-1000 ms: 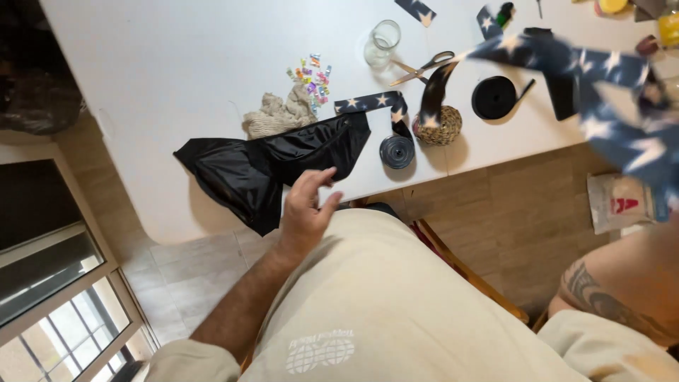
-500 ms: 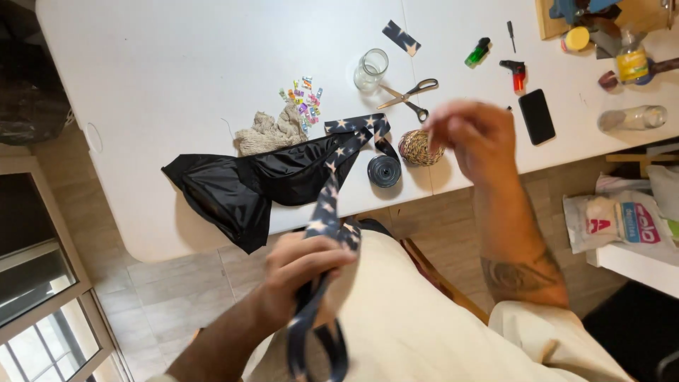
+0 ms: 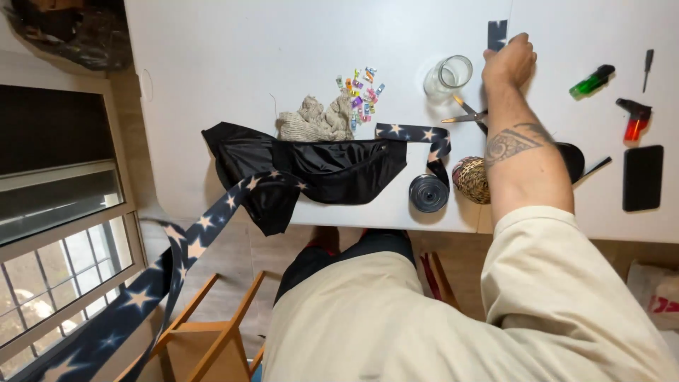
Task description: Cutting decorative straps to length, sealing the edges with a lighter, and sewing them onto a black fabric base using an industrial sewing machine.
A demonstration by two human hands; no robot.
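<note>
My right hand (image 3: 511,62) reaches across the white table (image 3: 247,56) with its fingers curled on a short dark star-printed strip (image 3: 497,32) at the far side. A glass jar (image 3: 448,74) and scissors (image 3: 467,113) lie just left of my forearm. A black fabric piece (image 3: 332,166) lies at the near edge. A long navy strap with pale stars (image 3: 198,237) runs from it off the table toward the lower left. My left hand is out of view.
Coloured clips (image 3: 359,88), a beige knit cloth (image 3: 311,122), a strap roll (image 3: 428,192) and a patterned ball (image 3: 471,180) sit mid-table. Right of my arm are two lighters (image 3: 593,80), a screwdriver (image 3: 648,65) and a phone (image 3: 642,178). A wooden chair (image 3: 212,332) stands below.
Both hands held the star strap near my lap before. My right hand has let go and reached to the far strip, and the strap now trails to the lower left.
</note>
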